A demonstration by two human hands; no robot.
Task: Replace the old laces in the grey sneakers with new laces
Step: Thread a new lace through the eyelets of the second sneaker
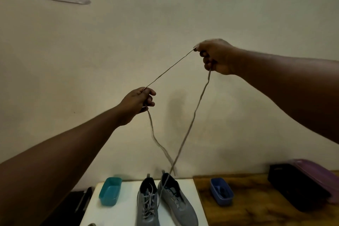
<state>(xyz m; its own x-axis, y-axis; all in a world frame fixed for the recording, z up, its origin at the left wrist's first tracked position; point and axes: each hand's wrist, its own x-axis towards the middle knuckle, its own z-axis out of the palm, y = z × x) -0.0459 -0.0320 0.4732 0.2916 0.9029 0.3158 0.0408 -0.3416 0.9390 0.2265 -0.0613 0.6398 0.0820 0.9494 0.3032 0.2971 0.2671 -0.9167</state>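
A grey lace (172, 68) is held raised in front of the wall (183, 14), stretched taut between both hands. It is pinched by the curled fingers of the left hand (139, 102) and gripped in the right hand (214, 57), which is the higher of the two. Its two ends hang down from the hands and cross just above the sneakers (165, 202). The pair stands side by side on a white counter (189, 198); the left sneaker is laced. A teal tub (110, 191) sits left of them, a blue tub (221, 193) to the right.
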